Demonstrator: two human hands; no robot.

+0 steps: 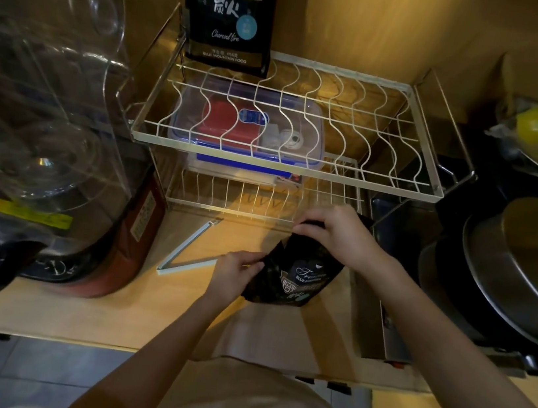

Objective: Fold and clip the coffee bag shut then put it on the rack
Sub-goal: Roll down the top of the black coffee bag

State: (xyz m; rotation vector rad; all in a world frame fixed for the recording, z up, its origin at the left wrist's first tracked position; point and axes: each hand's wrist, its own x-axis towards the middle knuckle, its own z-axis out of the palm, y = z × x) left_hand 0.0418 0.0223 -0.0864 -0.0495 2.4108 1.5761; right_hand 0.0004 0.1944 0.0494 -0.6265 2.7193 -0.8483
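A black coffee bag [299,273] stands on the wooden counter in front of the rack. My right hand [336,234] grips its top edge from above, and my left hand [236,275] pinches its left side. A white sealing clip [185,251], opened into a V, lies on the counter just left of my left hand. The white two-tier wire rack [375,128] stands behind the bag. A second black coffee bag [229,11] stands upright at the back left of the rack's top tier.
A clear lidded box [247,124] with red contents sits on the lower tier. A blender with a clear jar [50,104] fills the left side. Dark pans and a lid [520,273] crowd the right. The counter's front edge [69,338] runs below my arms.
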